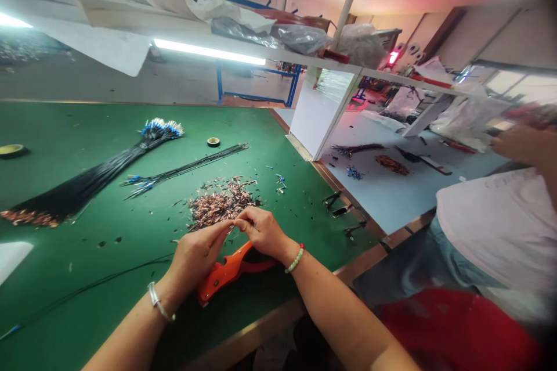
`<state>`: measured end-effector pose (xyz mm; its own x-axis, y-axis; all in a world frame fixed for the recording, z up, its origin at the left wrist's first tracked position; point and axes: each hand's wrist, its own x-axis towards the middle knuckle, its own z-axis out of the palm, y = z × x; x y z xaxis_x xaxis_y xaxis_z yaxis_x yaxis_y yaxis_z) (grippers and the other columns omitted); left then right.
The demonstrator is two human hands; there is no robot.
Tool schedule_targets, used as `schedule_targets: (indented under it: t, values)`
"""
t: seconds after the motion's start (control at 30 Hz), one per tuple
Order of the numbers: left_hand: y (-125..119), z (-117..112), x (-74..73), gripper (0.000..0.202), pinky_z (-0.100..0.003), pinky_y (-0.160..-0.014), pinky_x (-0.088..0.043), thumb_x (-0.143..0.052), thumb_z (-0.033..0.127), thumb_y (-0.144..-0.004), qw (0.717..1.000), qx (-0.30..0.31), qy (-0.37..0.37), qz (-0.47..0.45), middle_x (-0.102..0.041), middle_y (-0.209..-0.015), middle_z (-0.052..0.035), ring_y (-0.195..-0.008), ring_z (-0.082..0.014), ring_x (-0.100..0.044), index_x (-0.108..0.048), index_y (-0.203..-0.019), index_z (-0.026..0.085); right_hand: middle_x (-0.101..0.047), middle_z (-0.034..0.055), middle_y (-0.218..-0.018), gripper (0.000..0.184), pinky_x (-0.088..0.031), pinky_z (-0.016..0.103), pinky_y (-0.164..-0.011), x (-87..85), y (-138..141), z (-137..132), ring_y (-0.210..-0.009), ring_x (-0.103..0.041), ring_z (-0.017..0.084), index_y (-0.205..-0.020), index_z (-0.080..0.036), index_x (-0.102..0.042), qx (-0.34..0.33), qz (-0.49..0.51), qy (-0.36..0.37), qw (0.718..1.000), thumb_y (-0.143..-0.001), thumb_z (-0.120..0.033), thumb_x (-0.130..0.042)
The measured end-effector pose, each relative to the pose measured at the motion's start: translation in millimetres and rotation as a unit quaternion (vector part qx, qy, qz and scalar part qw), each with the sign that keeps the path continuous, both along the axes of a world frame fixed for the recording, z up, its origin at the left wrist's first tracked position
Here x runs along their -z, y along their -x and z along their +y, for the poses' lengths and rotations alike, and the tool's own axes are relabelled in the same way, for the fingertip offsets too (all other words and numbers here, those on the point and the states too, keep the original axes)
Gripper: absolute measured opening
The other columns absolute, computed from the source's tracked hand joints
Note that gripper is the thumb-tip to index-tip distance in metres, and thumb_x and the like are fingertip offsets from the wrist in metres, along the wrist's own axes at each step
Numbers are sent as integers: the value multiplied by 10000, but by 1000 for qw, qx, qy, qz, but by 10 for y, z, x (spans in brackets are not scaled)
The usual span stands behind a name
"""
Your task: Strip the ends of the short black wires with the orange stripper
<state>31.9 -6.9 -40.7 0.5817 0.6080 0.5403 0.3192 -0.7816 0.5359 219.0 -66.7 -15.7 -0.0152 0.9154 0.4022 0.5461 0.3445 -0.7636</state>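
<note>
My left hand (195,255) is closed, fingertips pressed together. A thin black wire (108,277) runs from the lower left, where its blue end (13,330) lies, into that hand. My right hand (261,234) pinches right against the left fingertips; what sits between its fingers is too small to make out. Below both hands is an orange wire stripper (224,278), partly covered by the right hand. Just beyond the fingers spreads a pile of copper and black wire scraps (220,202).
On the green table (278,127) lie a thick bundle of black wires (87,179), a thinner bundle (191,165) and rolls of tape (213,141). Small blue-tipped pieces (281,182) lie right of the scraps. A white divider (319,110) stands before another bench, where a person (500,226) is.
</note>
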Motion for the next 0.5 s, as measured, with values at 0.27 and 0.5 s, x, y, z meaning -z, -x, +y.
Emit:
schedule_targets:
  t: [0.27, 0.5]
  values:
    - [-10, 7, -18, 287, -217, -759, -589, -489, 341, -967, 1000, 8, 12, -6, -764, -1026, 2, -799, -150, -743, -705, -1137, 259, -586, -1, -728, 268, -421, 243, -679, -29, -3, 10, -696, -530, 129, -772, -175, -597, -2, 52, 28, 998, -942, -380, -568]
    - [-8, 28, 45, 292, -209, -777, -578, -503, 325, -965, 1000, 8, -16, -11, -758, -1055, -18, -854, -155, -741, -699, -1167, 249, -563, -15, -688, 274, -411, 238, -662, -59, -16, 2, -665, -504, 119, -763, -171, -600, 10, 68, 51, 996, -934, -382, -565]
